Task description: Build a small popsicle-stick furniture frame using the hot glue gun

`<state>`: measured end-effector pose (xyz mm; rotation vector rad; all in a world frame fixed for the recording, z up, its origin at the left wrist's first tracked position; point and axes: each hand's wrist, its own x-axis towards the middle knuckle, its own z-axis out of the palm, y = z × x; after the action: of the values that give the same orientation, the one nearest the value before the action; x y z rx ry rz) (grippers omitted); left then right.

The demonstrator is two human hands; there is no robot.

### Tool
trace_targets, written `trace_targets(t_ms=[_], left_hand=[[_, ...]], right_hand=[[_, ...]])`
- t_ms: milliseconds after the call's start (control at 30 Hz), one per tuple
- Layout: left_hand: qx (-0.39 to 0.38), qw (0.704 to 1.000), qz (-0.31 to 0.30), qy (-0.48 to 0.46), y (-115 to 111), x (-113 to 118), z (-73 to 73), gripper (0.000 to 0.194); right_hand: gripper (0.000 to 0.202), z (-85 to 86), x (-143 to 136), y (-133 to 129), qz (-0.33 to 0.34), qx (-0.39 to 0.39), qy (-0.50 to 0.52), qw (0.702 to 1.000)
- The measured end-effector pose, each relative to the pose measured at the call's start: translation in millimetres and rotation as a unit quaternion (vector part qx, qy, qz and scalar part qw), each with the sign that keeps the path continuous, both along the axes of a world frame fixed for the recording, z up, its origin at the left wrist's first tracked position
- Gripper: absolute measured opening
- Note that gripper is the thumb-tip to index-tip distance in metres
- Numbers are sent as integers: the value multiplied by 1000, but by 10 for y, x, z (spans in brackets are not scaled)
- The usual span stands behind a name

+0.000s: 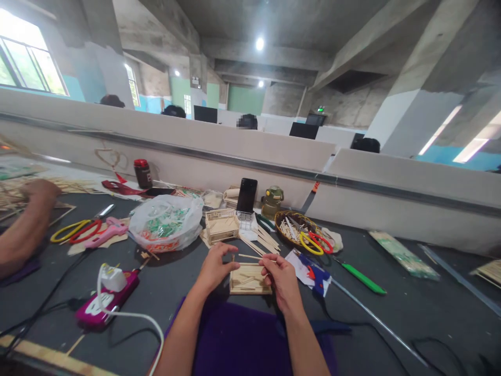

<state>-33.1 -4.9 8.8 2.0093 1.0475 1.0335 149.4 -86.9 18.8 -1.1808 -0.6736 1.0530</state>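
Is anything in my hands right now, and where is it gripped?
Your right hand holds a thin wooden stick by its right end. Whether your left hand holds anything cannot be told.

Stick panel pale tan; cloth deep purple; power strip magenta; tabletop dark grey.

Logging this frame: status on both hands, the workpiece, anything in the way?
Right hand pinches thin stick. Left hand at far-left corner of stick assembly, grip unclear. Loose pieces on top. Glue gun alongside, not touching.
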Motion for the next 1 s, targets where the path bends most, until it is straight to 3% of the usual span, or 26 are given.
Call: trace_targets(t_ms=[133, 300, 600, 667, 833, 1000], left_hand=[[-1, 1000, 13, 12, 0, -3, -66, 34], [-14, 1000, 6, 12, 4, 27, -126, 35], [36, 999, -24, -1, 13, 50, -63, 12], [38, 999, -21, -9, 24, 50, -86, 11], [20, 999, -28, -15, 38, 60, -148, 14], [16, 999, -31, -25, 38, 66, -164, 15]], right_hand=[[29, -17, 19, 26, 2, 5, -156, 988], [22, -103, 27, 95, 11, 52, -308, 950], [19, -90, 71, 86, 25, 61, -380, 923], [18, -60, 98, 57, 4, 50, -437, 898], [15, 13, 180, -16, -54, 49, -598, 798], [16, -10, 172, -5, -62, 45, -643, 762]])
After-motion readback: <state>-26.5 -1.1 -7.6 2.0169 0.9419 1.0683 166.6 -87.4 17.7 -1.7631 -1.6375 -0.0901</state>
